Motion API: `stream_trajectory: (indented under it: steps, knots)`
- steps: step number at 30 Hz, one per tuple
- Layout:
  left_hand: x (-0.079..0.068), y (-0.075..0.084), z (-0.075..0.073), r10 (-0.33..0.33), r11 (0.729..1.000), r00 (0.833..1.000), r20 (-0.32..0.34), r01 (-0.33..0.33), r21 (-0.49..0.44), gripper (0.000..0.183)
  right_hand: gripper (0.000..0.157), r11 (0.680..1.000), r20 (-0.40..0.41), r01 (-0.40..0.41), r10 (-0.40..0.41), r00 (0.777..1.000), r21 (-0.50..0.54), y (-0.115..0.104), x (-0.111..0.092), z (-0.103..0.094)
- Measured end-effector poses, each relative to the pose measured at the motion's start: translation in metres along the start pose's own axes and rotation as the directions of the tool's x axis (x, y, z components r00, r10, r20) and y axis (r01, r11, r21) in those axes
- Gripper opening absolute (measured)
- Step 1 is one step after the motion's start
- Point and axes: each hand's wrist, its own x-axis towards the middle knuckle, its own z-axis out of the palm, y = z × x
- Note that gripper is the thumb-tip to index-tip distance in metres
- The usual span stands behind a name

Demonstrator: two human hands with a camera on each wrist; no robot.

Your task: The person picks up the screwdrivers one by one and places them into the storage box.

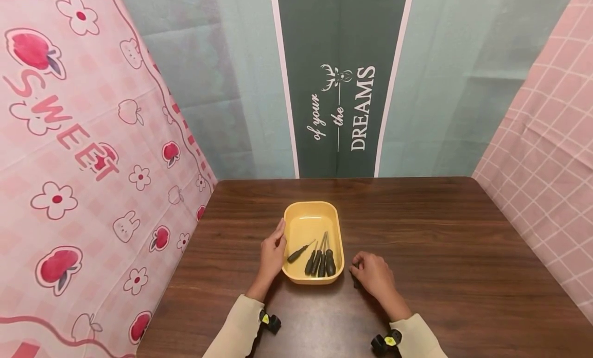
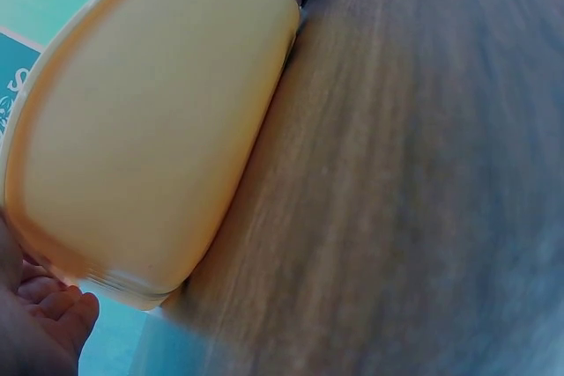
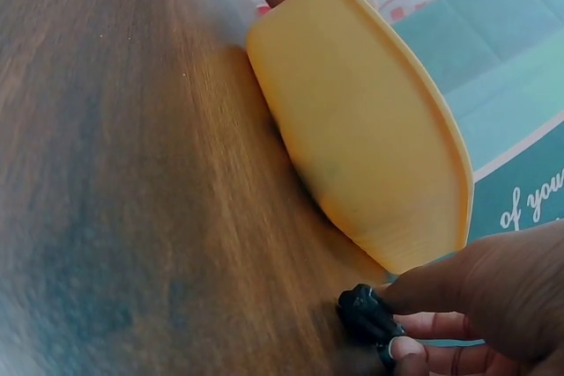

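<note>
A yellow plastic tray [image 1: 308,282] stands on the wooden table, with several black-handled screwdrivers [image 1: 330,263] inside. Most lie side by side near its front end; a single one [image 1: 298,253] lies slantwise at the left. My left hand [image 1: 272,252] holds the tray's left side at the rim; its fingers [image 2: 66,310] also appear in the left wrist view. Just right of the tray, low over the table, my right hand [image 1: 374,274] pinches a black screwdriver handle [image 3: 366,314] between thumb and fingers. The rest of that screwdriver is hidden.
The brown wood-grain table [image 1: 440,245] extends to both sides of the tray. A green-grey curtain [image 1: 338,162] hangs behind its back edge. Pink patterned cloths hang at the left [image 1: 92,193] and right [image 1: 546,167]. A black wrist camera [image 1: 380,345] sits on each forearm.
</note>
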Motion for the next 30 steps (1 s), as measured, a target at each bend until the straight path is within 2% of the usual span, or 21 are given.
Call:
stream_trajectory:
  steps: [6, 19, 30]
  knots:
    - [0.0004, 0.0022, -0.0003, -0.008, 1.000, 1.000, 0.003, 0.008, 0.000, 0.037, 0.012, 1.000, 0.005, -0.007, 0.007, 1.000, -0.004, 0.0001, 0.0006, 0.0011]
    - [-0.0006, 0.0012, -0.0008, 0.024, 0.999, 1.000, -0.004, -0.024, 0.033, 0.037, 0.013, 1.000, -0.009, 0.022, -0.022, 1.000, -0.005, 0.0024, 0.0018, 0.0039]
    - [-0.0005, 0.0032, -0.0022, 0.012, 0.999, 1.000, -0.001, -0.012, 0.031, 0.037, 0.015, 0.996, -0.055, 0.089, -0.089, 0.995, 0.007, 0.0044, 0.0044, 0.0069]
